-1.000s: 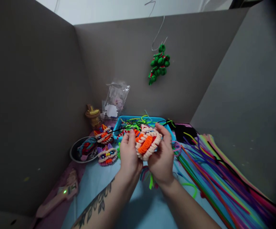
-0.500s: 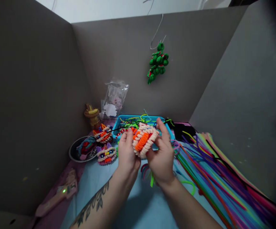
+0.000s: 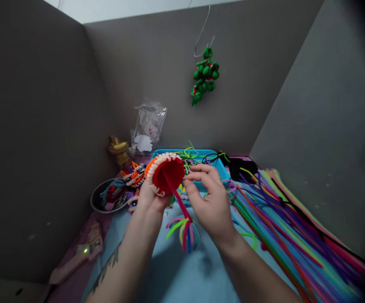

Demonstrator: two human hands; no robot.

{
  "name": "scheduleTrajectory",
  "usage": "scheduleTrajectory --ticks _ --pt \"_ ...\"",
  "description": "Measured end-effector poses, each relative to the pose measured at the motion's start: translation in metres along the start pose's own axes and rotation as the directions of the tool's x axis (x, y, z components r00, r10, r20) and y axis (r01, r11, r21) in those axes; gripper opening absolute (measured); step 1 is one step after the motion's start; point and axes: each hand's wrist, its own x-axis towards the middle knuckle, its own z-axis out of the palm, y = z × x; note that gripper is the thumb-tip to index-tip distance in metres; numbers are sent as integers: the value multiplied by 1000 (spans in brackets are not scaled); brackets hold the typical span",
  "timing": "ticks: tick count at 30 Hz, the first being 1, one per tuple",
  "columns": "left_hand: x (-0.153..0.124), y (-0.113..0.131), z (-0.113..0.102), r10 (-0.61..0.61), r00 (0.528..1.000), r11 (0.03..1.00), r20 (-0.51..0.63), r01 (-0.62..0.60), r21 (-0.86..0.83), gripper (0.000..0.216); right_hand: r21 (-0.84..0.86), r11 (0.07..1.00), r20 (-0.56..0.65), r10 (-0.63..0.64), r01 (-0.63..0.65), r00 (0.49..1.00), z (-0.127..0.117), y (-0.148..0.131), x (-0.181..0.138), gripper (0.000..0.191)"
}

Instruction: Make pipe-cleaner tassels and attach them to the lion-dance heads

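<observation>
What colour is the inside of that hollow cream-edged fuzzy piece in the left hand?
The inside is red, best seen in the head view.

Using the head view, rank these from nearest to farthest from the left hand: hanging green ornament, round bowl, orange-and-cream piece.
1. Orange-and-cream piece: held in the left hand.
2. Round bowl: off to the hand's left.
3. Hanging green ornament: high up, by the back wall.
</observation>
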Motion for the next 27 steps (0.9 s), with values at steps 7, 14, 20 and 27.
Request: scheduleTrajectory --ticks 7,14,20,27 --pt "-3 21 -12 274 962 852 13 -249 460 20 321 805 605 231 -499 762 23 35 1 22" --pt "-10 48 -22 141 935 245 325 -351 904 21 91 872 681 298 -480 670 32 69 1 42" --pt "-10 55 -26 227 931 287 286 -344 894 20 109 880 699 263 -463 665 33 70 -1 46" --pt "-17 63 -15 300 925 340 232 -331 880 20 250 797 734 215 -550 644 39 67 -4 43"
